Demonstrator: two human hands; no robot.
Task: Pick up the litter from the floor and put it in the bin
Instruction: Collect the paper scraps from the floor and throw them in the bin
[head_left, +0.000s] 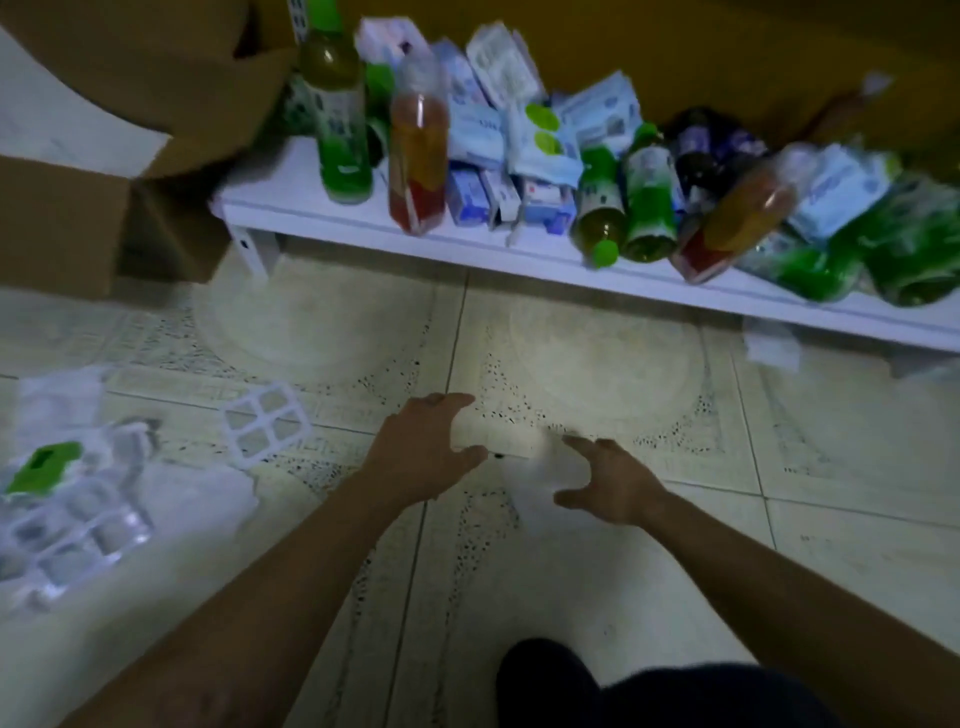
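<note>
A blurred white piece of litter (524, 460), thin like paper or plastic, lies on the pale tiled floor between my two hands. My left hand (426, 447) is at its left end, thumb and fingers spread around the edge. My right hand (608, 483) is at its right side, fingers apart and curved toward it. I cannot tell whether either hand grips it. More litter lies to the left: a white plastic grid (267, 423) and a clear plastic tray with a green label (67, 509). No bin is in view.
A low white shelf (322, 208) runs along the back, crowded with bottles and packets. Cardboard boxes (62, 223) stand at the upper left. A white scrap (769, 348) lies under the shelf's right part. My dark-clothed knee (623, 691) is at the bottom.
</note>
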